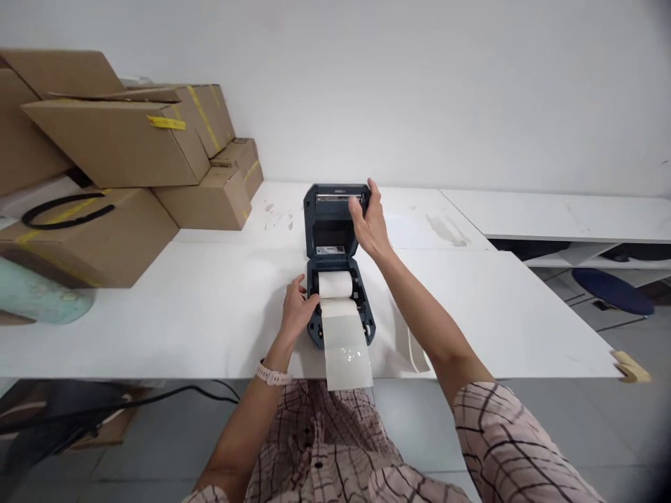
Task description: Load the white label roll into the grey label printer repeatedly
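Note:
A dark label printer [370,318] stands on the white table with its lid [332,227] raised at the back. Inside lies a white label roll [335,283], and a strip of label paper [347,353] runs from it over the front and past the table edge. My right hand [370,220] grips the right side of the raised lid, thumb on its inner face. My left hand [300,304] rests at the printer's left side, its thumb on the rim beside the roll and its other fingers along the outside.
Cardboard boxes [131,140] with yellow tape are stacked on the left, with a black loop [68,212] on one. A pale green cylinder [45,293] lies at the left. A curled paper strip [416,348] is right of the printer. A blue stool [612,290] stands at the right.

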A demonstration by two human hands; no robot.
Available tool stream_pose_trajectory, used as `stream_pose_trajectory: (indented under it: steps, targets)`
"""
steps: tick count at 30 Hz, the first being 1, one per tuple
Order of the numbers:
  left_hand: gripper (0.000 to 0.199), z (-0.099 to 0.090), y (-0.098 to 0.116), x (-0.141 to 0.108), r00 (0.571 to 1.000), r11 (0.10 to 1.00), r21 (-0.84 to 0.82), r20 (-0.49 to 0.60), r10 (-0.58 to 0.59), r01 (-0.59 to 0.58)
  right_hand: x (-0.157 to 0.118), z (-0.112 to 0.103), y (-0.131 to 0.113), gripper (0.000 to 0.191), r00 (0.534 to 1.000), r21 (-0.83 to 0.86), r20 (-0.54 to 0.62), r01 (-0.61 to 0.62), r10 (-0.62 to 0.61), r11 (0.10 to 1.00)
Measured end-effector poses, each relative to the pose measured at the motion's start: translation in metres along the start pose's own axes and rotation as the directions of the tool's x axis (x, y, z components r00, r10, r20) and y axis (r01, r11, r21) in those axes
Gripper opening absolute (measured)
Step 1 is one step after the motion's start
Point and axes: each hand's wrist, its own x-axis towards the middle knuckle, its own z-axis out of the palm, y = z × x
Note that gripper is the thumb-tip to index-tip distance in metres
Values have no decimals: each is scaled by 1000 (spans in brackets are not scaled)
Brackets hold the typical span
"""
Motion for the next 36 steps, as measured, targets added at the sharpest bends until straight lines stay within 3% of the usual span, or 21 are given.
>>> stream_pose_trajectory:
  steps: [4, 8, 10, 12, 14, 15, 17, 18, 20, 23, 27, 29, 31, 34, 36]
  targets:
    - [61, 3, 6, 0, 1000, 1000, -10, 12, -19, 19, 22, 2, 3, 83, 999, -74, 36, -33, 36, 997]
    - [59, 6, 12, 3, 1000, 1000, 24, -23, 7, -7, -4, -14, -21, 74, 971, -171, 28, 238, -236, 956]
    - [58, 8, 12, 4, 999, 998, 48, -33, 33, -31, -27, -21, -32, 57, 927, -185, 198, 355, -319, 916]
    - [56, 9, 11, 5, 998, 997, 62, -42, 48, -45, -46, -20, -35, 44, 824, -198, 500, 408, -266, 891]
    - [56, 9, 10, 6, 998, 997, 63, -44, 41, -38, -56, -11, -30, 47, 634, -257, 769, 428, -85, 867]
    - [57, 10, 9, 7, 998, 998, 55, -44, 34, -31, -57, -5, -25, 55, 535, -299, 845, 433, 25, 851]
    - [59, 10, 9, 7, 999, 999, 37, -37, 23, -22, -54, 10, -16, 72, 385, -364, 902, 439, 194, 821]
    - [60, 10, 10, 7, 999, 999, 32, -34, 26, -25, -51, 18, -13, 78, 341, -377, 910, 439, 236, 816]
    - [61, 9, 11, 8, 999, 999, 39, -34, 38, -36, -45, 28, -8, 84, 303, -365, 921, 443, 246, 819]
    - [61, 6, 14, 7, 999, 997, 57, -17, 47, -46, -38, 27, -4, 81, 295, -284, 940, 401, 170, 871]
    - [58, 1, 16, 7, 997, 995, 72, 20, 70, -71, -32, -10, 2, 74, 344, -41, 939, 185, -26, 982]
    - [57, 0, 15, 6, 996, 994, 73, 19, 82, -84, -30, -40, 7, 75, 435, 123, 889, 74, -143, 990]
    - [58, 1, 14, 6, 996, 995, 55, 16, 86, -87, -30, -71, 16, 81, 560, 236, 809, -29, -180, 971]
    - [60, 4, 11, 6, 997, 997, 5, 13, 75, -75, -31, -104, 45, 89, 735, 308, 674, -184, -78, 933]
    - [61, 6, 8, 7, 998, 997, -29, 1, 67, -66, -34, -110, 72, 91, 796, 323, 605, -288, 37, 901]
